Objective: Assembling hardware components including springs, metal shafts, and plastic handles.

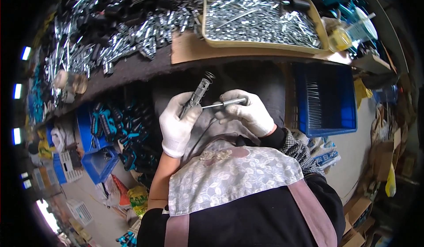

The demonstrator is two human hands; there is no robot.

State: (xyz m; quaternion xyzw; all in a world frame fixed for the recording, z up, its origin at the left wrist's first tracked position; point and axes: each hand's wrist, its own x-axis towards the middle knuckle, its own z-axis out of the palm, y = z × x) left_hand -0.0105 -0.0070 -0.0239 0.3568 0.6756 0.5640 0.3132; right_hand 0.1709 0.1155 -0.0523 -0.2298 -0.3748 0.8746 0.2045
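Note:
My left hand [174, 127], in a white glove, is closed around a grey metal cylinder [194, 97] that tilts up and away from me. A loose wire coil spring [209, 76] sticks out at the cylinder's far end. Across from it, my right hand [254, 116], also gloved in white, grips a slim tool with a grey cylindrical handle [234, 101] and a thin, bright shaft [213, 106]. The shaft points left and its tip reaches the cylinder close to my left thumb; whether it goes inside is hidden. Both hands are above my lap, in front of the bench.
A cream tray [265, 47] full of small shiny metal parts stands on cardboard [187, 48] on the bench. Loose metal parts [132, 37] are heaped left of it. A blue bin [327, 131] holding thin rods stands at right; black-and-teal tools [108, 123] are piled at left.

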